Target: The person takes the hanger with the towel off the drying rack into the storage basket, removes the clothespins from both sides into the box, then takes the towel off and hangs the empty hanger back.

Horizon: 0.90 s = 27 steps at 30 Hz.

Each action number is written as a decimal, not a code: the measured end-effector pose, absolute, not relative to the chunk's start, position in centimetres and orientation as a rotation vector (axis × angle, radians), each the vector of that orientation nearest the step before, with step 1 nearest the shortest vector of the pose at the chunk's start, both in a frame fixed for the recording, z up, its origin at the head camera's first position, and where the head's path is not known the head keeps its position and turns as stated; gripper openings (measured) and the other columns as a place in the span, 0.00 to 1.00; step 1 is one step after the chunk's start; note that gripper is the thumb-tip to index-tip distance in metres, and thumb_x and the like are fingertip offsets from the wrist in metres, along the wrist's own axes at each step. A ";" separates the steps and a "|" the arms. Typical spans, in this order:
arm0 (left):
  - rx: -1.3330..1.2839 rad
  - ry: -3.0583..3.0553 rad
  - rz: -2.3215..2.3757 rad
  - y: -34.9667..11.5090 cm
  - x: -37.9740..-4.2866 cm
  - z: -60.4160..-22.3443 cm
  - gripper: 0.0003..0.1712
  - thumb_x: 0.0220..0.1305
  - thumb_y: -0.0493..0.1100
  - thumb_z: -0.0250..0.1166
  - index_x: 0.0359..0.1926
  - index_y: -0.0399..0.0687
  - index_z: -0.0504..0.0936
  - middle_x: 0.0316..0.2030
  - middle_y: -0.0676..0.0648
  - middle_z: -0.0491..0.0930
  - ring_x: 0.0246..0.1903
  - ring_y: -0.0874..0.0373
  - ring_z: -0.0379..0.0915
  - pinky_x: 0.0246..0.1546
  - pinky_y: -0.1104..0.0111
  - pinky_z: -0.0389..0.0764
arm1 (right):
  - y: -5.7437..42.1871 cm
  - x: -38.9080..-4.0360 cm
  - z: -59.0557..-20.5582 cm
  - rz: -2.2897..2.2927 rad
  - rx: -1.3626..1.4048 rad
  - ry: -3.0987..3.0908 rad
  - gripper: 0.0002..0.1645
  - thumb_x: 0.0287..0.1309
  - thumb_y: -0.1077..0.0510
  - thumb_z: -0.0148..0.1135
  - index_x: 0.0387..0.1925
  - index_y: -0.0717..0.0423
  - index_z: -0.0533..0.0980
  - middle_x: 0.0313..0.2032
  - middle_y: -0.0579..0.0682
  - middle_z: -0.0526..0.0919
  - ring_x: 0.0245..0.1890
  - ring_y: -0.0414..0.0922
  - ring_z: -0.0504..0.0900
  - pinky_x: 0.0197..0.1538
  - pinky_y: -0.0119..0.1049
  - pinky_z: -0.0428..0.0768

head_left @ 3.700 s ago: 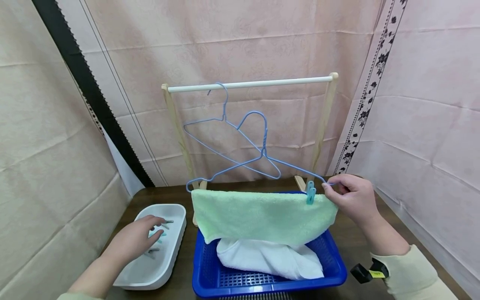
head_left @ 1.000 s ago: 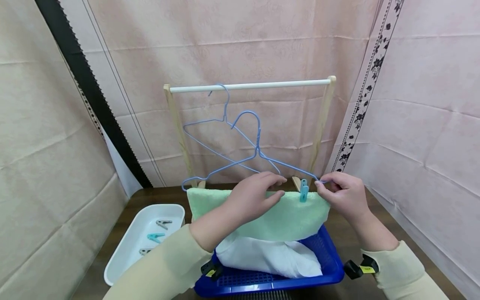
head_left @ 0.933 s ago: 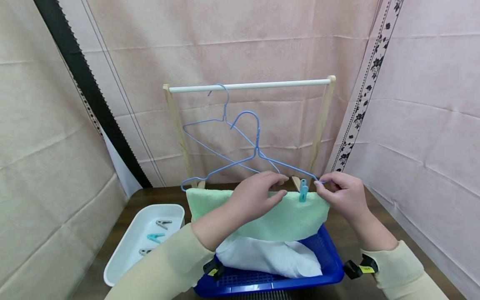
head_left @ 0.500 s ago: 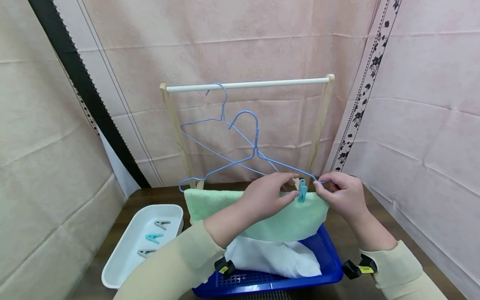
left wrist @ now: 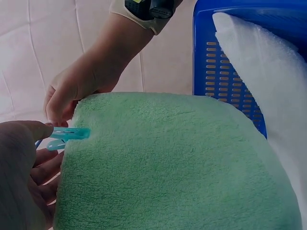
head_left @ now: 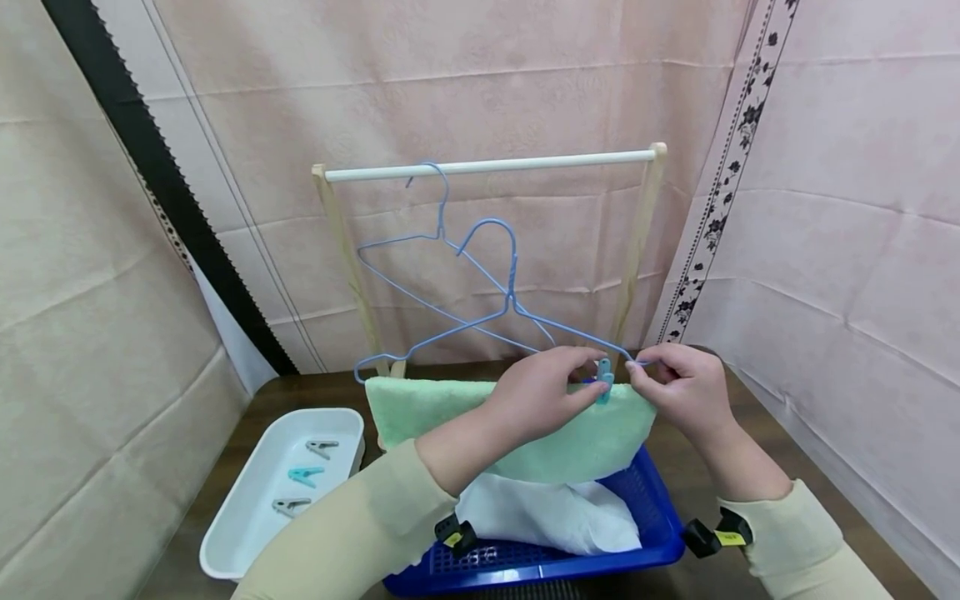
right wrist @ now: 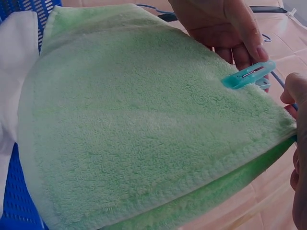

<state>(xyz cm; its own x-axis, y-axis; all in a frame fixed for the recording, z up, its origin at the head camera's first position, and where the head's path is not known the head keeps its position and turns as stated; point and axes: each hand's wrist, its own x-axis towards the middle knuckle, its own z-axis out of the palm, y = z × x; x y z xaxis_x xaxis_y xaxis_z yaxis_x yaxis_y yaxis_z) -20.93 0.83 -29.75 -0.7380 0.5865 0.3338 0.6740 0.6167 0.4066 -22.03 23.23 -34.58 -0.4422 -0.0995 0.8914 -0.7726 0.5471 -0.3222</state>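
Left hand (head_left: 536,392): thumb and fingers pinched the levers of the teal clip, its forearm crossing in front of the towel.
Right hand (head_left: 688,387): thumb and fingers were together, clamped on one end of the near hanger.
Clip (head_left: 604,385): sat upright on the towel's upper edge, near the right hand.
Near hanger (head_left: 512,271): stood behind the towel, hook up.
Towel (head_left: 427,402): green, hung folded below the near hanger, over the basket.
Basket (head_left: 660,517): blue, held a white cloth (head_left: 555,517).
Tray (head_left: 225,525): white, left of the basket, carried two grey pegs (head_left: 322,448) and a teal peg (head_left: 305,476) between them.
Rack (head_left: 510,165): stood behind, a second hanger (head_left: 401,287) hooked on its bar.
Surface (head_left: 686,471): brown, lay under tray and basket.
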 end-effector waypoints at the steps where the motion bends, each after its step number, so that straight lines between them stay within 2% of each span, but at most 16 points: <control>1: -1.054 -2.667 -0.786 0.9 -20.9 -29.8 0.23 0.70 0.58 0.61 0.62 0.58 0.78 0.48 0.59 0.82 0.45 0.70 0.78 0.40 0.74 0.79 | 23.2 -22.0 -34.6 0.943 0.709 -1.884 0.11 0.36 0.75 0.71 0.21 0.59 0.81 0.13 0.41 0.63 0.18 0.25 0.58 0.20 0.25 0.60; 10: -1.080 -2.628 -0.813 1.2 -21.0 -29.8 0.20 0.69 0.57 0.63 0.57 0.57 0.79 0.46 0.60 0.81 0.43 0.72 0.77 0.40 0.76 0.77 | 23.7 -22.2 -34.8 0.940 0.718 -1.889 0.08 0.40 0.71 0.70 0.22 0.56 0.82 0.13 0.38 0.63 0.14 0.32 0.59 0.19 0.26 0.60; 19: -1.125 -2.619 -0.804 1.2 -20.7 -29.6 0.14 0.70 0.55 0.63 0.52 0.57 0.78 0.43 0.60 0.80 0.43 0.70 0.76 0.39 0.77 0.76 | 22.2 -20.5 -33.2 0.951 0.712 -1.844 0.09 0.36 0.75 0.68 0.20 0.62 0.80 0.12 0.41 0.61 0.17 0.27 0.56 0.19 0.27 0.58; 27: -1.151 -2.597 -0.800 1.2 -20.7 -29.5 0.07 0.69 0.52 0.64 0.44 0.59 0.77 0.39 0.62 0.78 0.38 0.71 0.74 0.37 0.76 0.75 | 21.8 -19.8 -32.5 0.964 0.724 -1.857 0.08 0.38 0.76 0.67 0.20 0.63 0.80 0.12 0.43 0.62 0.18 0.24 0.56 0.20 0.25 0.58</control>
<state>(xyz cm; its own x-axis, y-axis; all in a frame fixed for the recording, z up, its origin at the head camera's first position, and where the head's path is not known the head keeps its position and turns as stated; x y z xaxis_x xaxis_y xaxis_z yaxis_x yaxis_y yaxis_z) -20.66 1.19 -29.50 -0.6802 0.6291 0.3763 0.7318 0.5528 0.3986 -19.82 21.76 -32.45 -0.4289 -0.0903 0.8988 -0.7870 0.5258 -0.3227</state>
